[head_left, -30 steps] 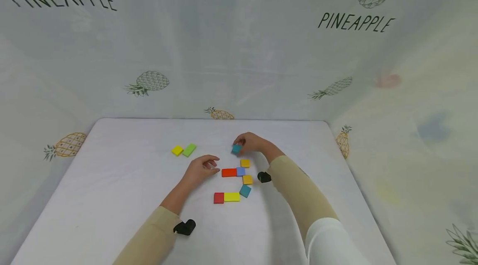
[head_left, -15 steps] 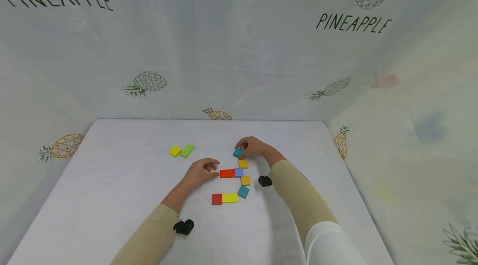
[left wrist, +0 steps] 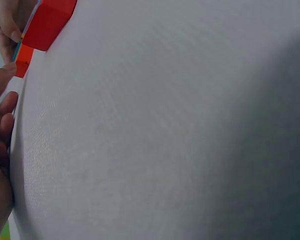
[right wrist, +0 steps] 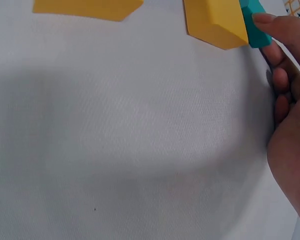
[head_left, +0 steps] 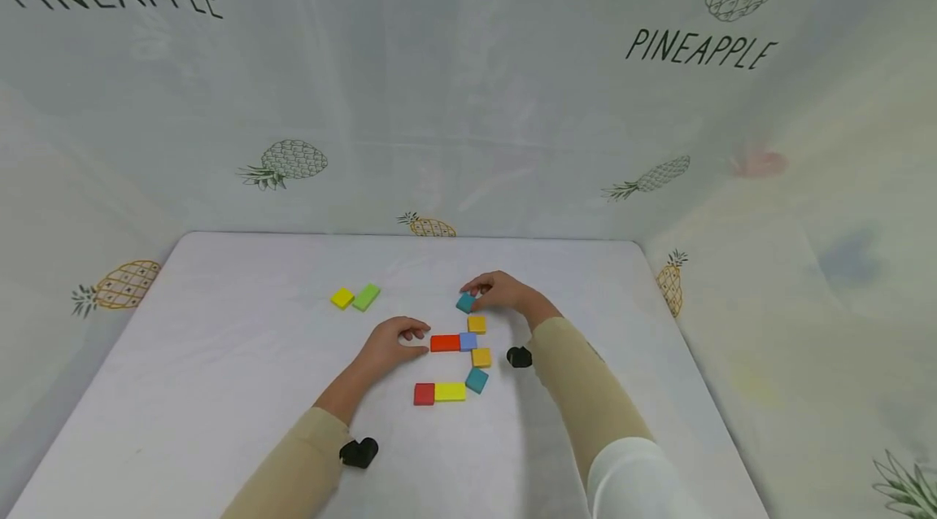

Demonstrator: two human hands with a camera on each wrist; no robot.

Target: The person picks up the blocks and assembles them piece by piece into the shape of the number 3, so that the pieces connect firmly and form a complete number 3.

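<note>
Between the thumb and fingers of my right hand [head_left: 507, 293] is a teal block [head_left: 465, 303], tilted just above the figure of blocks. The right wrist view shows the thumb on the teal block's [right wrist: 256, 30] face, close to a yellow-orange block [right wrist: 215, 22]. My left hand [head_left: 388, 344] rests on its side with loosely bent fingers, thumb tip right at the left end of an orange-red block [head_left: 445, 343]. That block meets a blue block [head_left: 468, 342], with yellow-orange blocks [head_left: 477, 324] above and below it. A second teal block [head_left: 477, 380] lies angled below.
A red block [head_left: 424, 394] and a yellow block [head_left: 450, 392] form the bottom row. Farther back left lie a yellow square block [head_left: 342, 298] and a green block [head_left: 367, 297]. The table [head_left: 220, 356] has a white cloth; a pineapple-print curtain [head_left: 468, 96] hangs behind.
My right hand has brought the teal block slightly nearer to the upper yellow-orange block. My left hand's thumb has stayed by the orange-red block. The head view has shifted a little.
</note>
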